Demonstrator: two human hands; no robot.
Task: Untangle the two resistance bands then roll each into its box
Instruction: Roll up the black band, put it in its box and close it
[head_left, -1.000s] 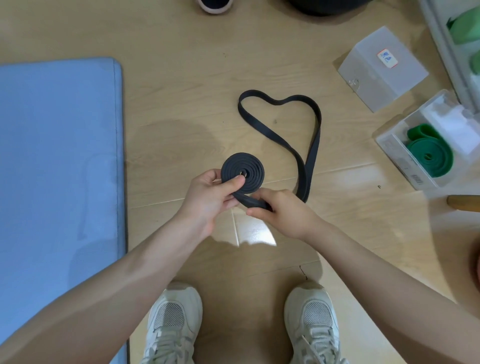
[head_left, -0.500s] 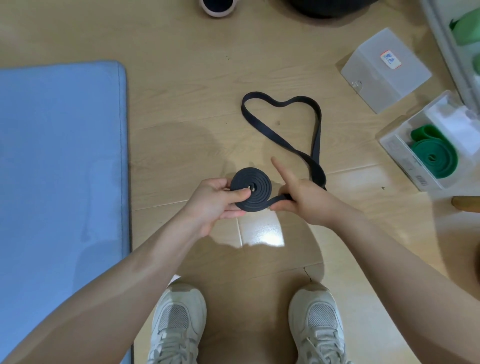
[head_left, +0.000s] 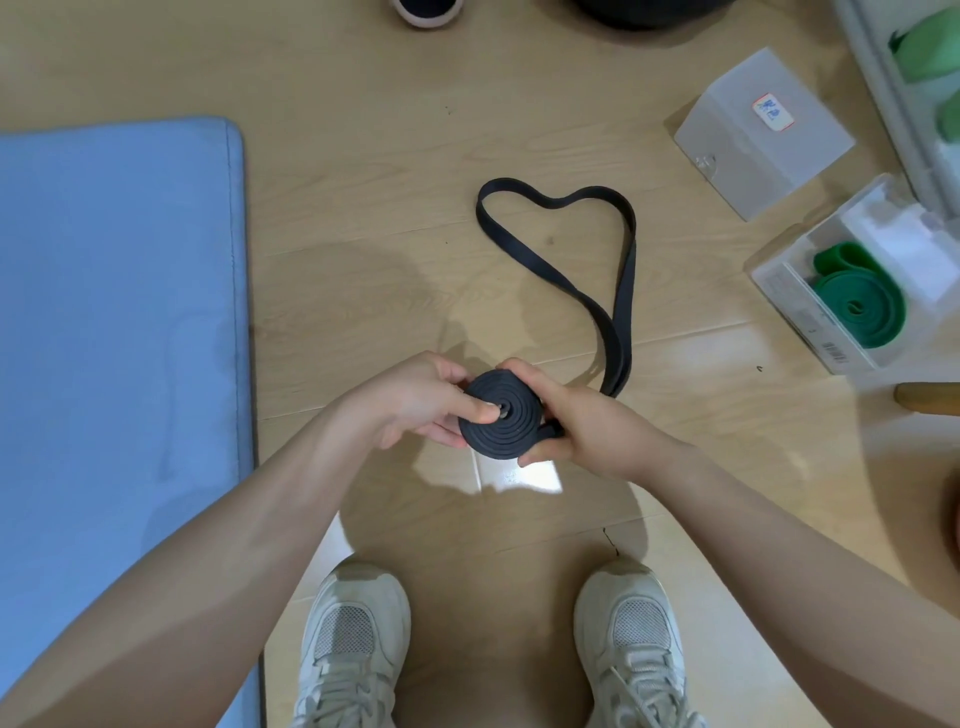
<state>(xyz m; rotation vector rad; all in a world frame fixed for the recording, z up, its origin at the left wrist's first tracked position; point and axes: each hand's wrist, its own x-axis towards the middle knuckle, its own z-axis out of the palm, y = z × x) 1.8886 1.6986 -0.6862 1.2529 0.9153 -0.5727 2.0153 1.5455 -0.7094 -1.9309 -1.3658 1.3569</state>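
Both hands hold the black band (head_left: 501, 421) coil at frame centre: left hand (head_left: 415, 402) w/ thumb pinching its hub, right hand (head_left: 582, 423) curled round its rim. Loose tail loops on floor (head_left: 363, 208) toward 1 o'clock. Green band (head_left: 860, 304) coiled in open box (head_left: 795, 306) at 3 o'clock; closed box (head_left: 763, 132) at 2.

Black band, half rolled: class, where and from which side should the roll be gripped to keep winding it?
Grip the black band coil across its flat faces, thumb near the centre, from the left as the left hand does. The right hand takes the rim where the loose tail leaves, feeding it on.
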